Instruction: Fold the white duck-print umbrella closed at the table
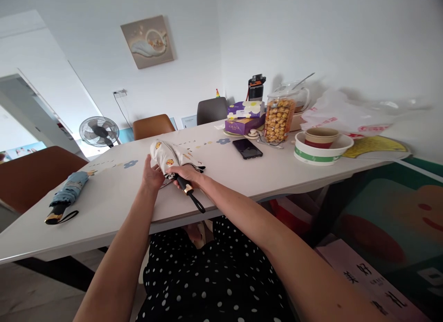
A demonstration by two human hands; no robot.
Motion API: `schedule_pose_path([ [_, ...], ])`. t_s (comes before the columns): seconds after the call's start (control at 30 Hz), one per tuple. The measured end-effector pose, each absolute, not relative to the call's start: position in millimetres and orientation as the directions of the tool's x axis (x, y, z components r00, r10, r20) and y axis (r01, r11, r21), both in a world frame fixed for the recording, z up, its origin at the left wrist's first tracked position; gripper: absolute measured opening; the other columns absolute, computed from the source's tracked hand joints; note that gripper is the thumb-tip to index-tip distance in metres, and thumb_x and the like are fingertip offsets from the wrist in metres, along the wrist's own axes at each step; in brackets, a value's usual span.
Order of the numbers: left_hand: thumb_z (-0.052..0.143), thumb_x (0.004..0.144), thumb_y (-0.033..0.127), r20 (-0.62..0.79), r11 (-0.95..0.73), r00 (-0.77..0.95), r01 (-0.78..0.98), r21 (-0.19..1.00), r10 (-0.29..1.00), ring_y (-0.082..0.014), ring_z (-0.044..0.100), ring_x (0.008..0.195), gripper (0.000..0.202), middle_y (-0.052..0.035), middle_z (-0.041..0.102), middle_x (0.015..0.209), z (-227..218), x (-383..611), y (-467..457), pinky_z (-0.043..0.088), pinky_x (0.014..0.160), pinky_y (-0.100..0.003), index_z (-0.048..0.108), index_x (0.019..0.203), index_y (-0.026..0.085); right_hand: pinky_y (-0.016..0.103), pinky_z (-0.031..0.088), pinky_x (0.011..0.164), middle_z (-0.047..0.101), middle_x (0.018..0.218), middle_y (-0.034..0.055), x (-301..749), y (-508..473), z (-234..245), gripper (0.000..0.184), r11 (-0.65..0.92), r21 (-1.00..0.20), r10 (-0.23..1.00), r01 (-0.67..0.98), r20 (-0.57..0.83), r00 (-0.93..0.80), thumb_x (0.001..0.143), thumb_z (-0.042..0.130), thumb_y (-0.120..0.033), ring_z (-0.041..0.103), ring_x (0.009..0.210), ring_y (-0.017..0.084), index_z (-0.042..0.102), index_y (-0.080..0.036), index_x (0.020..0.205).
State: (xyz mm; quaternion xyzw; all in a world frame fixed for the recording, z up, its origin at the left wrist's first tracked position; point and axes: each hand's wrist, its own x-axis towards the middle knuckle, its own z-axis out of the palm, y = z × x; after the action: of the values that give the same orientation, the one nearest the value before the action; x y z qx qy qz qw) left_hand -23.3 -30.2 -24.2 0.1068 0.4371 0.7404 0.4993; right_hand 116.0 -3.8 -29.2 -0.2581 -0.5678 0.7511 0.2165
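A cream folding umbrella with small orange cartoon prints is held just above the near edge of the table, its canopy loosely folded. Its black handle with a gold band and wrist strap points toward me. My right hand closes round the canopy's lower end, by the handle. Against the canopy's left side rests my left hand, thumb up, with its other fingers partly hidden under the fabric. A blue folded umbrella with a black and gold handle lies farther left on the table.
On the white table are a black phone, purple tissue boxes, a jar of caramel popcorn, paper bowls and a plastic bag. Chairs and a fan stand beyond.
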Motion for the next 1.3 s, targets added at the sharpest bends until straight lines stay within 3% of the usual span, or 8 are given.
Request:
schedule_pose_path([
  [0.27,0.055,0.081,0.038,-0.173,-0.094,-0.4,-0.566,0.819,0.9,-0.0245,0.065,0.083,0.04,-0.0116,0.067,0.086,-25.5,-11.2,-30.2,0.054,0.075,-0.034,0.06,0.109,0.01,0.02,0.042,0.033,0.054,0.046,-0.0008,115.3,-5.6,-31.2,0.033,-0.253,-0.965,0.61,0.061,-0.209,-0.765,0.064,0.074,-0.038,0.049,0.035,0.011,0.051,-0.014,0.071],
  [0.63,0.058,0.079,0.034,-0.171,-0.12,-0.39,-0.619,0.776,0.905,-0.0263,0.065,0.089,0.041,-0.0106,0.068,0.089,-28.3,-20.3,-30.1,0.052,0.083,-0.038,0.057,0.114,0.013,0.019,0.045,0.035,0.055,0.047,-0.0019,116.3,-8.1,-28.7,0.028,-0.238,-0.957,0.521,0.163,-0.268,-0.811,0.066,0.071,-0.035,0.05,0.036,0.01,0.053,-0.014,0.068],
  [0.8,0.055,0.079,0.028,-0.092,-0.194,-0.413,-0.6,0.776,0.906,-0.0253,0.065,0.088,0.037,-0.01,0.068,0.089,-26.8,-16.7,-32.0,0.052,0.082,-0.038,0.057,0.113,0.012,0.019,0.046,0.037,0.058,0.05,-0.0006,114.1,-7.9,-32.0,0.027,-0.253,-0.958,0.48,0.137,-0.247,-0.842,0.064,0.072,-0.032,0.052,0.038,0.01,0.053,-0.013,0.068],
  [0.9,0.054,0.08,0.028,-0.068,-0.214,-0.412,-0.599,0.772,0.909,-0.0255,0.065,0.089,0.036,-0.0104,0.068,0.089,-25.6,-13.4,-33.5,0.052,0.082,-0.038,0.058,0.112,0.011,0.02,0.046,0.036,0.062,0.056,0.0008,113.6,-7.8,-33.2,0.027,-0.244,-0.964,0.493,0.107,-0.218,-0.842,0.063,0.072,-0.031,0.052,0.04,0.01,0.056,-0.012,0.071],
  [1.17,0.056,0.079,0.036,-0.095,-0.183,-0.424,-0.568,0.802,0.901,-0.0245,0.064,0.087,0.038,-0.011,0.067,0.093,-23.1,-10.8,-32.7,0.052,0.078,-0.035,0.058,0.109,0.013,0.022,0.041,0.031,0.053,0.042,-0.0005,113.3,-9.3,-33.6,0.032,-0.163,-0.981,0.625,0.105,-0.185,-0.758,0.061,0.073,-0.038,0.047,0.035,0.012,0.051,-0.015,0.065],
  [1.3,0.059,0.076,0.036,-0.073,-0.185,-0.521,-0.426,0.886,0.85,-0.0202,0.063,0.08,0.032,-0.0082,0.064,0.085,-27.5,-11.0,-26.4,0.052,0.07,-0.029,0.06,0.098,0.013,0.022,0.043,0.033,0.052,0.043,-0.0011,110.6,-4.7,-34.6,0.03,-0.213,-0.977,0.692,0.031,-0.173,-0.701,0.063,0.072,-0.036,0.048,0.036,0.012,0.051,-0.015,0.068],
])
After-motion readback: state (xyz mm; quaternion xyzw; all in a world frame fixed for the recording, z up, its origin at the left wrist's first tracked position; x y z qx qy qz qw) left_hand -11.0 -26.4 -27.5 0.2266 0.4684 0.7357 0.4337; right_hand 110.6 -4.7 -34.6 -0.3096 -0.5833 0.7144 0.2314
